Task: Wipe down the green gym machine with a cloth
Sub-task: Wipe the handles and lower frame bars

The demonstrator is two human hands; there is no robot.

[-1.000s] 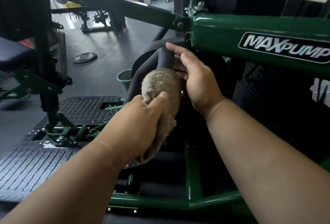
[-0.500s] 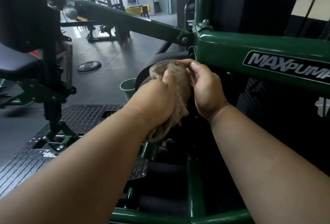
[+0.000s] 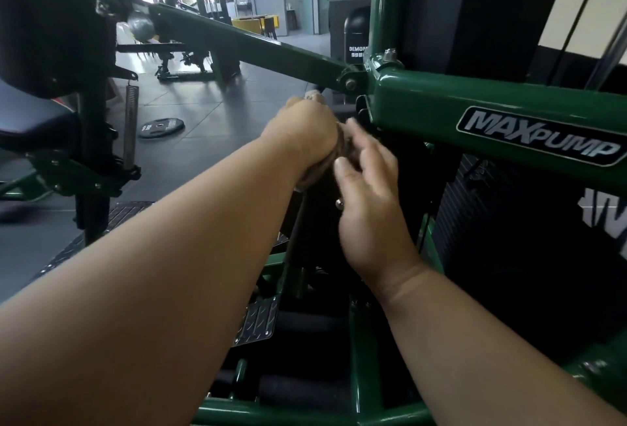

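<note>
The green gym machine (image 3: 424,110) fills the right of the view: a horizontal beam bearing the MAXPUMP badge (image 3: 539,137) joins an upright post, and a slanted arm (image 3: 258,43) runs from that joint up and away to the left. The joint lies just beyond and to the right of both hands, so the next wipe probably travels forward and rightward along the beam's long axis. The left hand (image 3: 305,133), nearer the joint, is closed around the bunched brown cloth (image 3: 342,150), pressing it toward a dark part beneath the joint. The right hand (image 3: 369,184) hovers just beside the cloth, fingers loosely spread; it looks to hold nothing. On the floor to the left lie a ribbed footplate (image 3: 125,218) and, farther off, a weight plate (image 3: 161,127). A small metal knob (image 3: 339,202) shows below the cloth.
</note>
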